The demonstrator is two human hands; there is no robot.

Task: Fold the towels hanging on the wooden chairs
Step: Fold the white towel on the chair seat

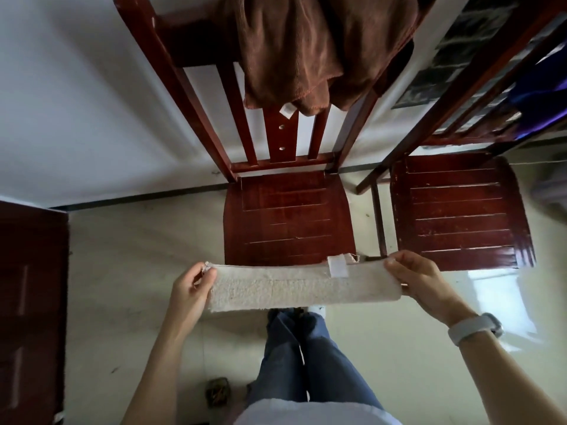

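Note:
A cream towel point(294, 286), folded into a long narrow strip with a white label near its top edge, is stretched in the air in front of the middle chair's seat point(288, 219). My left hand point(191, 286) pinches its left end. My right hand point(420, 280) grips its right end. A brown towel point(306, 50) hangs bunched over the backrest of that middle wooden chair. A second wooden chair point(460, 213) stands to the right, with blue cloth point(540, 90) seen through its backrest slats.
A dark wooden door or cabinet point(30, 302) stands at the left. Pale tiled floor point(122, 271) lies below, with my legs in blue jeans point(300, 357) under the towel. A small dark object point(217, 391) lies on the floor near my feet. A white wall is behind the chairs.

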